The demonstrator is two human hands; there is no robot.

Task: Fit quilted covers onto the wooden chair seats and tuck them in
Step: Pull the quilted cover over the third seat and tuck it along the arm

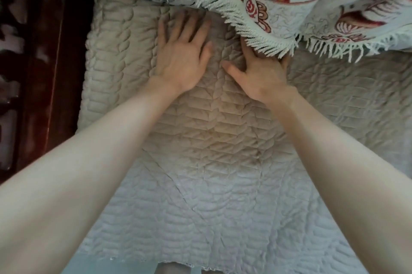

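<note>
Leaning over the seat, the person presses both hands on the quilted cover (223,139), which lies spread from the near edge to the back. The left hand (182,52) lies flat, fingers splayed wide, tips at the fringed throw (278,17) draped above. The right hand (260,75) sits just beside it, thumb out, fingers hidden under the fringe, so I cannot tell whether they curl. The tuck line seems to run side to side, straight ahead of both hands; the right looks nearer it.
</note>
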